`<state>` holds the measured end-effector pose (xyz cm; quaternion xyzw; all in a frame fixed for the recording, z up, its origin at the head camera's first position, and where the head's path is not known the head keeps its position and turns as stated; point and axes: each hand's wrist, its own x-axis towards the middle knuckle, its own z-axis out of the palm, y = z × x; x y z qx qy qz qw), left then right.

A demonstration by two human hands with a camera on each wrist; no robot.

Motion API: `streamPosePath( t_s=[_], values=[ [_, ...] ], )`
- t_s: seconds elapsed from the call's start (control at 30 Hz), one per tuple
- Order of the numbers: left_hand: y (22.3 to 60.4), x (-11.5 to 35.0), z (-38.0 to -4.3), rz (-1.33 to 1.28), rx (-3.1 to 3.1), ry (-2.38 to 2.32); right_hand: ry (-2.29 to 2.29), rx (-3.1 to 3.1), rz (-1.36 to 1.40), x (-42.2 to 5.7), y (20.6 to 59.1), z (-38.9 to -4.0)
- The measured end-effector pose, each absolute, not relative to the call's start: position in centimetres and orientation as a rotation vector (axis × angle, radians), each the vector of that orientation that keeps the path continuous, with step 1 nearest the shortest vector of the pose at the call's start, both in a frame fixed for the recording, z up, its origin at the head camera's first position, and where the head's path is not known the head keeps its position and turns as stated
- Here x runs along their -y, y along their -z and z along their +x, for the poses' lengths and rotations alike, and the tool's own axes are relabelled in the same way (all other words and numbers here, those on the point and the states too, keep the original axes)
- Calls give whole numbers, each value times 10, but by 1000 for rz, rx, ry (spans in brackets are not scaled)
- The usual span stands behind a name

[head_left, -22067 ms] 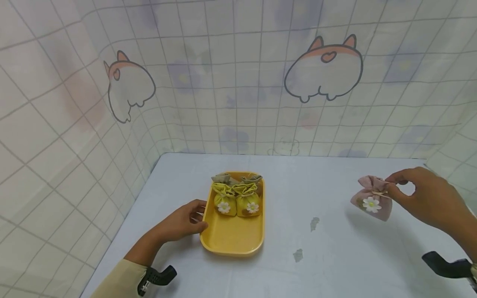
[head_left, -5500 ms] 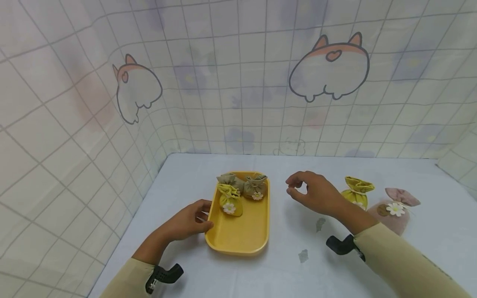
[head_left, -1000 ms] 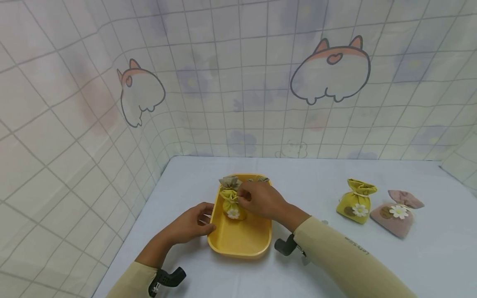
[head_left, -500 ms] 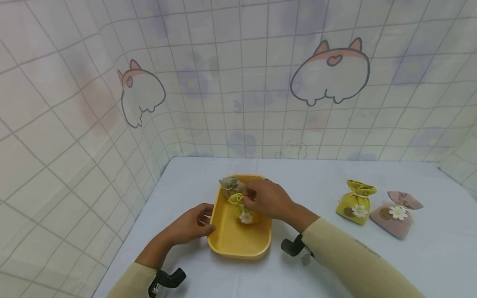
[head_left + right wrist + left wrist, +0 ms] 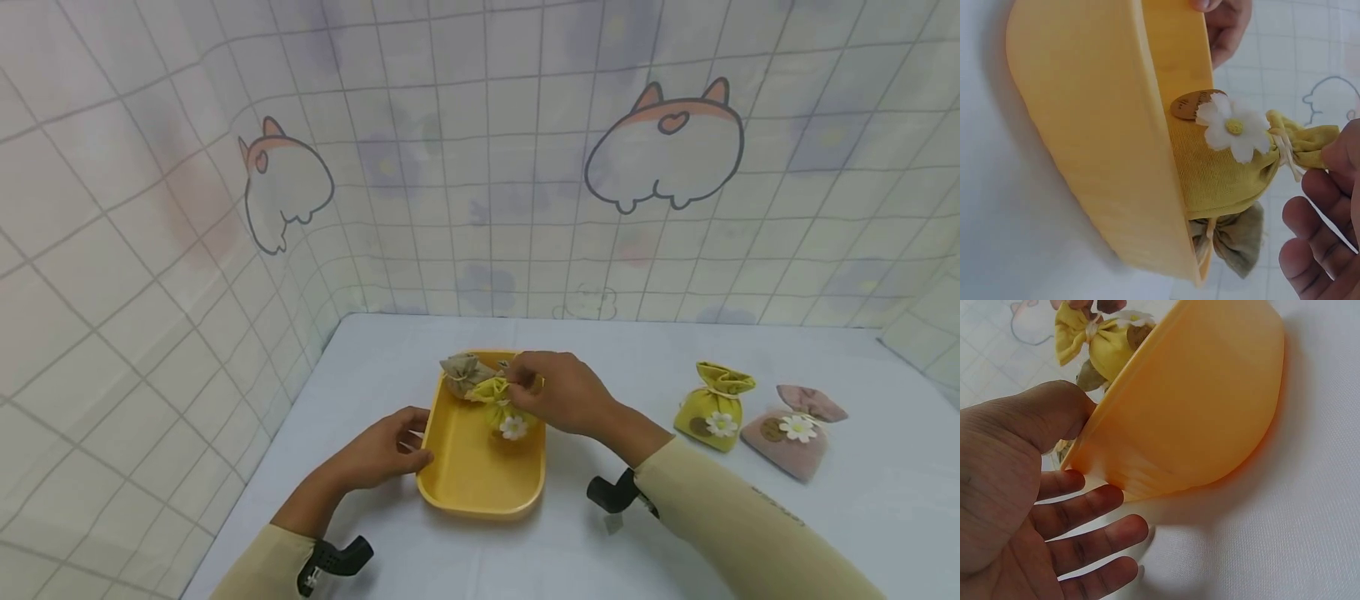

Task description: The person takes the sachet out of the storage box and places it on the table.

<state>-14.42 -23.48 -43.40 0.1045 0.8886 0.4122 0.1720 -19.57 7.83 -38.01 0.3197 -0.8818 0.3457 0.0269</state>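
My right hand (image 5: 566, 393) pinches the gathered top of a yellow-green drawstring pouch (image 5: 1216, 172). In the right wrist view the pouch bears a white flower and a brown oval tag, and hangs partly above the rim of the yellow tray (image 5: 480, 483). My left hand (image 5: 378, 454) holds the tray's left side, its thumb hooked at the rim and its fingers outside. Behind the held pouch, a grey-green pouch (image 5: 461, 375) lies at the tray's back left. Another grey-green pouch (image 5: 1241, 240) is mostly hidden by the right hand in the head view.
Right of the tray, a yellow-green pouch (image 5: 712, 408) stands beside a pink pouch (image 5: 791, 437) on the white table (image 5: 600, 550). A tile-patterned curtain (image 5: 450, 208) rises along the table's back and left.
My right hand has moved the yellow-green pouch rightward within the tray and lifted it slightly. The left hand has stayed at the tray's side.
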Motion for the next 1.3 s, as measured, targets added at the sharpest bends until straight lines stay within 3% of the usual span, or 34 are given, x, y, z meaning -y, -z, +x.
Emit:
streamPosePath(
  t_s=[1.3],
  values=[
    [432,234,-145,321,-2507,-1203,-1086,2649,804,-136,358,-204]
  ],
)
